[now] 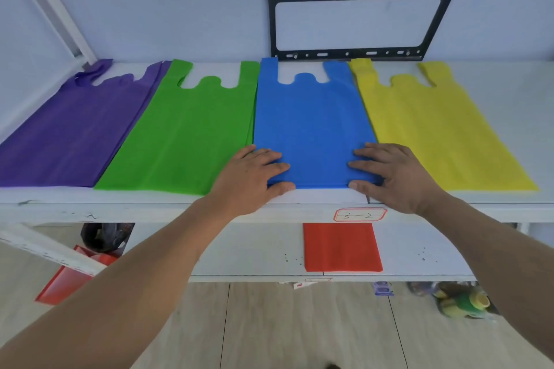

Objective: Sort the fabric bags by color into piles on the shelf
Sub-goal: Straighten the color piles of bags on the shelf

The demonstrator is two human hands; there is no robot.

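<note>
Item: blue pile [311, 117] of fabric bags, laid flat on the upper shelf [180, 207], directly under and ahead of both hands, handles pointing away from the person.

Left hand [251, 177]: fingers straight and spread, resting flat on the near left corner of the blue pile, thumb at the pile's front edge. Nothing was gripped.

Right hand [389, 177]: likewise flat and spread on the near right corner, thumb along the front edge. Nothing was gripped.

Neighbouring piles: green pile [186, 135] just outside the left hand, its edge touching the blue one; purple pile [72, 135] farther out on that side, tucked partly under the green. Yellow pile [434, 129] just outside the right hand.

Below the hands: red bag [341, 247] flat on the lower shelf [254, 260], apart from the sorted row.

Handling, as judged: thin non-woven cloth, light, limp, with no stiffness of its own. Layers probably slide on one another, so a one-sided pull would skew the stack. Best held by pinching both near corners together, or pressed flat with the palms to square it.

Stage, as judged: blue pile being smoothed and aligned; the red bag seemingly unplaced.
</note>
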